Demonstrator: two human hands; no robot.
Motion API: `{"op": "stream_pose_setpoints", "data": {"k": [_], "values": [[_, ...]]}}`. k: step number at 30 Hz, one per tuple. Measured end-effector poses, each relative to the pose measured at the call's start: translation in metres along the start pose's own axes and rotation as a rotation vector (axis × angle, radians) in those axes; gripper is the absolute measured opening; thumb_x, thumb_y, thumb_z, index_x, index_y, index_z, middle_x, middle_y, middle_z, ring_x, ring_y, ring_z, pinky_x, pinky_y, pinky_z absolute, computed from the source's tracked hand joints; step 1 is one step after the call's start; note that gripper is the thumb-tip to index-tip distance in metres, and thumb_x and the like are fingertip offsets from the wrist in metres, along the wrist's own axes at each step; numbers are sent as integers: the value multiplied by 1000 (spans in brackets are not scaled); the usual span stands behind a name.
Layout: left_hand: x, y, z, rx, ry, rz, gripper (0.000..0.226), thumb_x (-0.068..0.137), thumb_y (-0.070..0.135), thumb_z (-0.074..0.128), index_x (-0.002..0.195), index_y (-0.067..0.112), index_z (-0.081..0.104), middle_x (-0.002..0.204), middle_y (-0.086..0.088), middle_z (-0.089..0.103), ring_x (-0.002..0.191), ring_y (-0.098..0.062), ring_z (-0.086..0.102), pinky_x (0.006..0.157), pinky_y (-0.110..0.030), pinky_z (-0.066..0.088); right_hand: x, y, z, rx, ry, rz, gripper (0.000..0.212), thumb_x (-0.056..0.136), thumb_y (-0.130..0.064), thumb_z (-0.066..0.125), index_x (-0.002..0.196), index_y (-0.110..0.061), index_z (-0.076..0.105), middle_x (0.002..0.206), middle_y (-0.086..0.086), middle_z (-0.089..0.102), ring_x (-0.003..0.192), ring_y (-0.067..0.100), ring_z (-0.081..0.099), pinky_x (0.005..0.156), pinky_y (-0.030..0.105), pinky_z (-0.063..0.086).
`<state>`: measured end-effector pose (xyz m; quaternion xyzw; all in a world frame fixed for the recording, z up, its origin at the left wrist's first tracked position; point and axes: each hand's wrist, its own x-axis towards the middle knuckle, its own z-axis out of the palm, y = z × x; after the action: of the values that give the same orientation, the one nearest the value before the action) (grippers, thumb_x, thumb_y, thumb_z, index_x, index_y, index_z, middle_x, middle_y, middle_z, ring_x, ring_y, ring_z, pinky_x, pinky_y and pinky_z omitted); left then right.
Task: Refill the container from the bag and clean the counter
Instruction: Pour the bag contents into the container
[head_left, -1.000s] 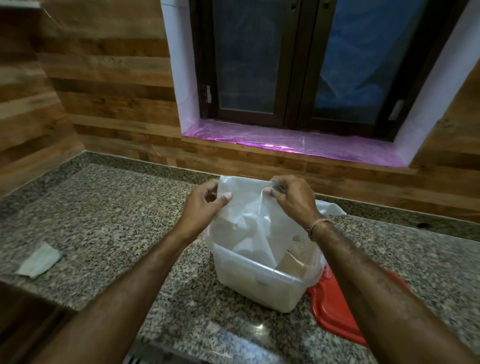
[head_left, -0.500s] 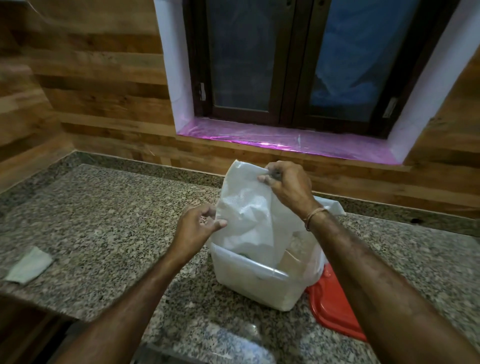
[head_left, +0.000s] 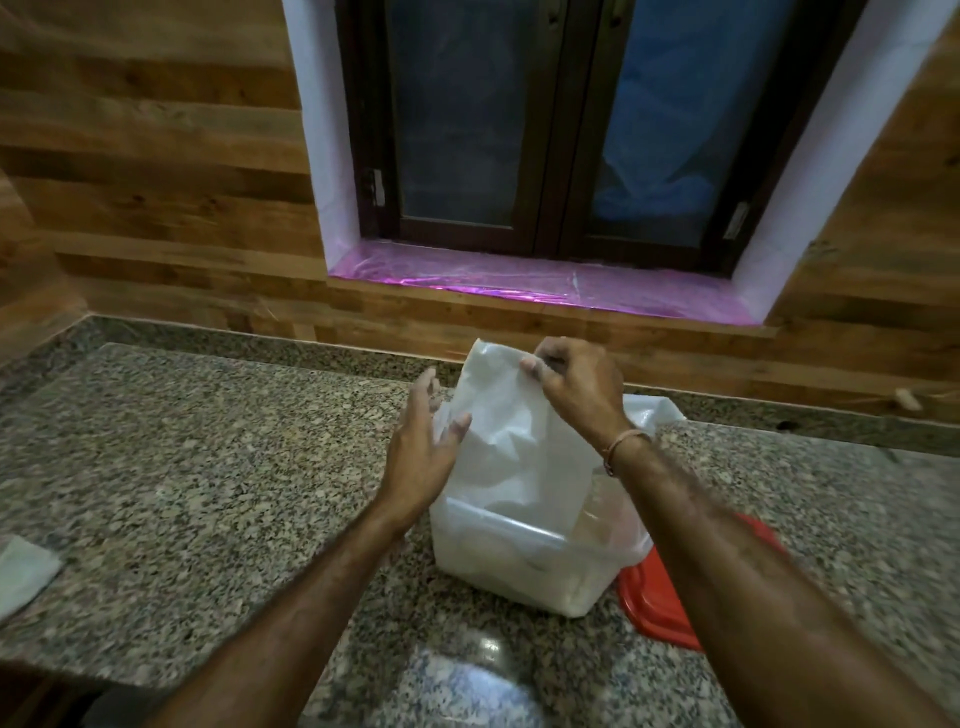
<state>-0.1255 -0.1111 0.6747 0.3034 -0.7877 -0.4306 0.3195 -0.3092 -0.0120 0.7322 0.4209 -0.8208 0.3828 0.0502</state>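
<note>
Both of my hands are at the bag (head_left: 511, 441), which stands upright with its lower end inside the container (head_left: 519, 569) near the middle of the worktop (head_left: 208, 467).

Far left, a pale folded cloth (head_left: 21, 571) lies flat at the worktop's edge, well apart from everything else, as it did a second ago.

My left hand (head_left: 423, 452) is spread, its fingers loosely straight alongside the bag's left face. It is blurred, so it seems to touch the plastic but I cannot be sure. A second ago it pinched the bag's top edge. Half a second ago it had let go and sat lower with its fingers curled, and now it is higher and opened out.

My right hand (head_left: 571, 384) pinches the bag's top edge between thumb and fingertips, as before. The bag is drawn up taller and straighter than it was a second ago.

To the right, the red lid (head_left: 660, 610) lies flat on the worktop, just beside the container and partly under my right forearm.
</note>
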Motion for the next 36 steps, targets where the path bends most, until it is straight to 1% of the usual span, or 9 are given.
{"op": "stream_pose_setpoints", "data": {"k": [7, 12, 14, 18, 23, 27, 30, 32, 36], "values": [[28, 24, -2, -369, -11, -97, 25, 81, 10, 84, 104, 14, 75, 93, -1, 79, 86, -19, 78, 71, -33, 64, -8, -14, -8, 227, -57, -98, 11, 87, -35, 77, 83, -26, 74, 85, -13, 73, 84, 0, 66, 78, 28, 52], [35, 10, -12, -653, -92, -216, 26, 81, -5, 80, 98, 12, 74, 84, 2, 80, 75, -12, 76, 61, -24, 60, -16, 53, -47, -334, -80, 133, 78, 71, -74, 73, 139, -42, 56, 146, -11, 57, 142, 20, 47, 114, 59, 34], [38, 6, -15, -727, -96, -265, 25, 82, -6, 78, 102, 9, 73, 86, 0, 81, 75, -15, 77, 60, -27, 60, -24, 76, -56, -235, -72, 243, 76, 67, -65, 81, 133, -31, 64, 134, 0, 65, 131, 25, 57, 107, 54, 43], [45, 0, -15, -851, -78, -351, 29, 81, 0, 80, 107, 9, 73, 99, -11, 79, 78, -21, 77, 61, -32, 61, -42, 99, -63, 413, 198, 304, 14, 78, -16, 83, 84, -11, 71, 77, 4, 65, 73, 18, 58, 69, 38, 49], [48, 4, -11, -895, -160, -393, 31, 81, -2, 78, 110, 5, 73, 95, -11, 78, 77, -24, 76, 60, -32, 61, -51, 105, -53, 830, 153, 523, 44, 94, -11, 73, 134, -16, 59, 110, 1, 68, 95, 13, 66, 75, 28, 52], [55, -6, -11, -890, -96, -444, 36, 79, 2, 82, 114, 6, 72, 107, -16, 77, 84, -27, 76, 67, -38, 63, -50, 110, -48, 826, 241, 586, 7, 95, -6, 71, 99, -10, 73, 82, -4, 77, 81, 17, 69, 59, 17, 54], [58, -9, -12, -893, -113, -477, 53, 74, 8, 86, 124, 5, 69, 114, -16, 76, 98, -33, 75, 79, -49, 62, -44, 111, -51, 916, 161, 548, 12, 99, -10, 66, 107, -14, 73, 86, -9, 80, 82, 8, 75, 62, 18, 58], [59, -8, -15, -887, -104, -489, 62, 68, 12, 88, 126, 6, 68, 116, -16, 76, 101, -34, 75, 80, -50, 62, -44, 108, -47, 728, 54, 520, 17, 94, -2, 70, 110, -3, 74, 89, -2, 79, 88, 13, 76, 64, 21, 62], [65, -10, -18, -822, 25, -534, 60, 65, 10, 89, 121, 8, 70, 113, -13, 77, 99, -32, 75, 74, -45, 62, -29, 110, -51, 753, 163, 409, 14, 94, -3, 70, 107, -3, 76, 93, 5, 79, 80, 13, 75, 70, 29, 64]]}}
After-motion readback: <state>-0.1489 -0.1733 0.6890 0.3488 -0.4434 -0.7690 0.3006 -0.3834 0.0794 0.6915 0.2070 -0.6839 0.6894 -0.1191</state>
